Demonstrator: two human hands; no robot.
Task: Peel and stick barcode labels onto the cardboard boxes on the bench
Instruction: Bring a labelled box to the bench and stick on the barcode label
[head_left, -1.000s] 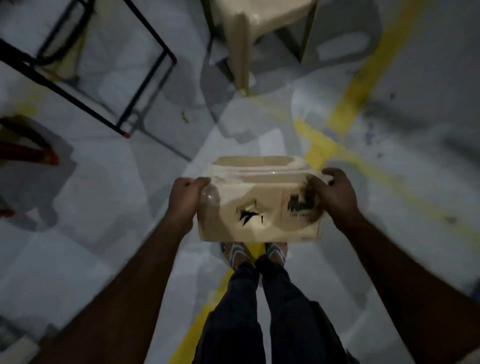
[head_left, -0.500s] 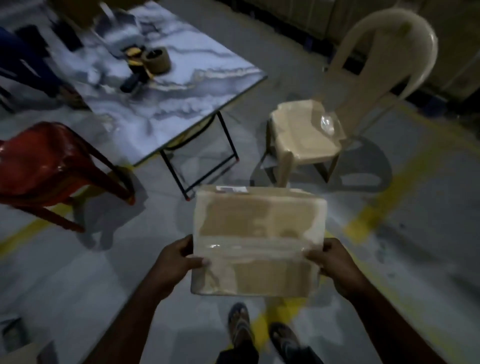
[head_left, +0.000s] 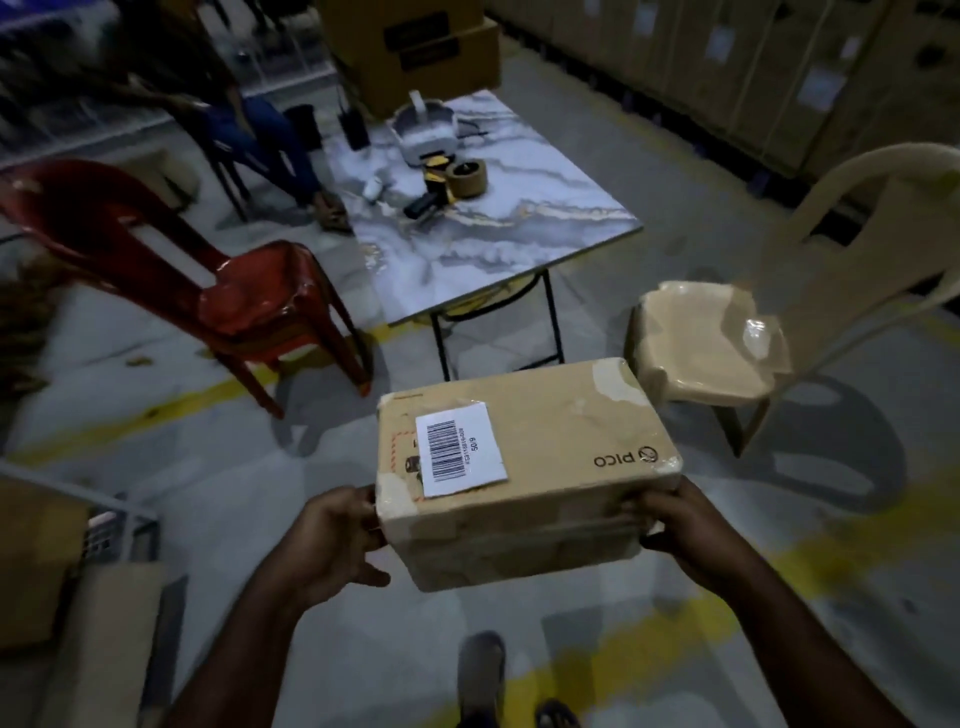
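Note:
I hold a taped cardboard box (head_left: 550, 441) in front of me above the floor, printed "PICO" on top. A white barcode label (head_left: 460, 449) is stuck on its top face near the left end. My left hand (head_left: 337, 540) grips the box's left end and my right hand (head_left: 680, 525) grips its right end. Ahead stands the marble-patterned table (head_left: 519, 244), well beyond the box.
On the table lie a brown tape roll (head_left: 467, 176), a tape dispenser (head_left: 428, 200) and a white device (head_left: 423, 132). A red chair (head_left: 208, 280) stands left, a beige chair (head_left: 727, 338) right. A seated person (head_left: 249, 130) is at the back left. Cartons (head_left: 36, 551) sit at lower left.
My view has lifted from the floor to the table. The box has been turned in both hands, so the face with the barcode label now points up.

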